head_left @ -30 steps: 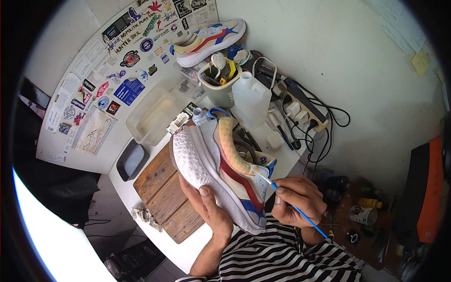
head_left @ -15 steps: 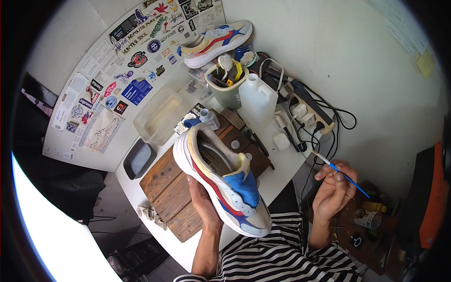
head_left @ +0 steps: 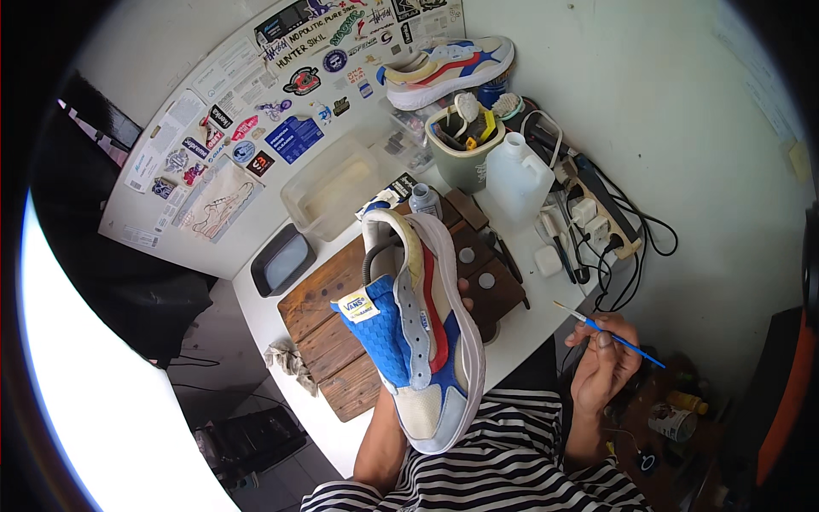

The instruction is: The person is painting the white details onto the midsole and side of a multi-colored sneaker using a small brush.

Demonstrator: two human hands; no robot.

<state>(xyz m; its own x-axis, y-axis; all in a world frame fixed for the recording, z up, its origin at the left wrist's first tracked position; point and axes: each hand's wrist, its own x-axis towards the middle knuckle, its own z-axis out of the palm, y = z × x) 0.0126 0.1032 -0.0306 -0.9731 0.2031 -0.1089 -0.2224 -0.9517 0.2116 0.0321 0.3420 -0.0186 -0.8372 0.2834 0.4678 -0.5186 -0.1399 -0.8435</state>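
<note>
My left hand (head_left: 384, 414), mostly hidden behind a multicoloured sneaker (head_left: 422, 341), grips it upright in front of me, with the blue tongue and its label facing the camera and the toe pointing down. Off to the right, my right hand (head_left: 606, 358) pinches a thin blue paintbrush (head_left: 633, 347), its tip away from the shoe. Behind the sneaker, a small open jar (head_left: 425, 201) stands near a wooden board (head_left: 333, 375) and some dark brown wooden blocks (head_left: 499, 286).
A second sneaker (head_left: 444, 77) sits at the back by a tub of brushes (head_left: 461, 158). A plastic jug (head_left: 516, 183), a power strip (head_left: 621, 230) with cables, a clear container (head_left: 328, 188), a dark tray (head_left: 281, 260) and a crumpled rag (head_left: 294, 367) surround the board.
The sneaker has turned in my left hand from showing its sole and side to showing its tongue. My right hand has moved rightward, taking the brush away from it.
</note>
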